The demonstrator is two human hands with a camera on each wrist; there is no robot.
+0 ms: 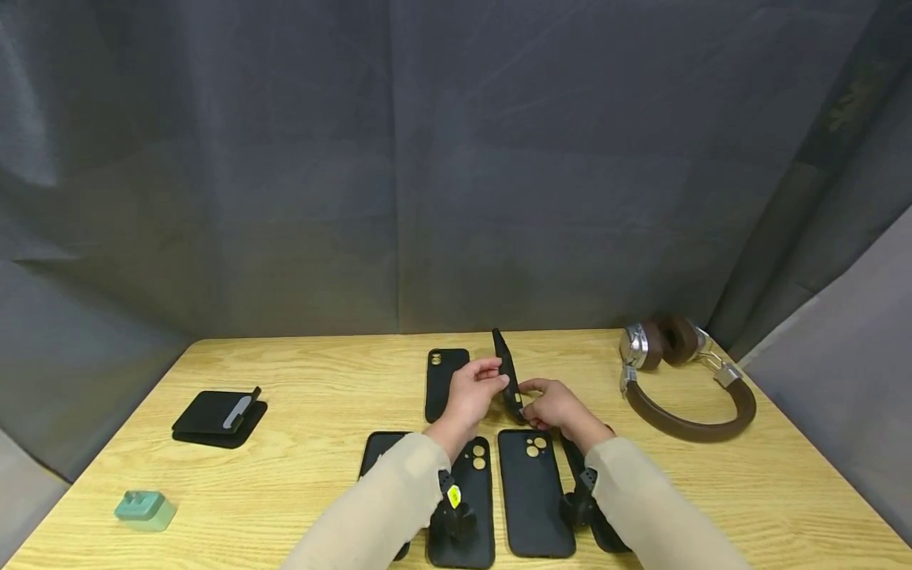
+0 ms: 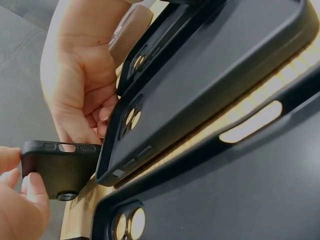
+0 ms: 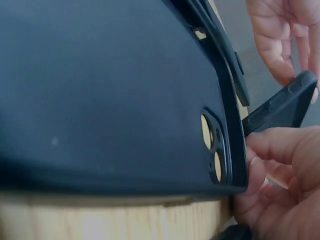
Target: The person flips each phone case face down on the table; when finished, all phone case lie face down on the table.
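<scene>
A black phone case point(image 1: 507, 368) is tilted up on its edge between both hands, beyond the front row of cases. My left hand point(image 1: 468, 397) pinches it by its side, thumb and fingers on opposite faces. At its lower end, my right hand point(image 1: 559, 405) grips a corner between thumb and fingers. The left wrist view shows the held case's point(image 2: 60, 167) end with port and speaker cutouts. Another black case point(image 1: 440, 380) with camera holes lies flat left of it. Nearer me, two cases point(image 1: 480, 499) point(image 1: 534, 495) lie flat with camera holes at the far end.
Further black cases lie partly under my left forearm point(image 1: 381, 447) and right forearm point(image 1: 606, 534). Brown headphones point(image 1: 687, 431) lie at the right. A black folded wallet-like item point(image 1: 207, 412) and a small green-topped box point(image 1: 146, 511) sit at the left. Grey curtain point(image 1: 399, 198) hangs behind the wooden table point(image 1: 306, 396).
</scene>
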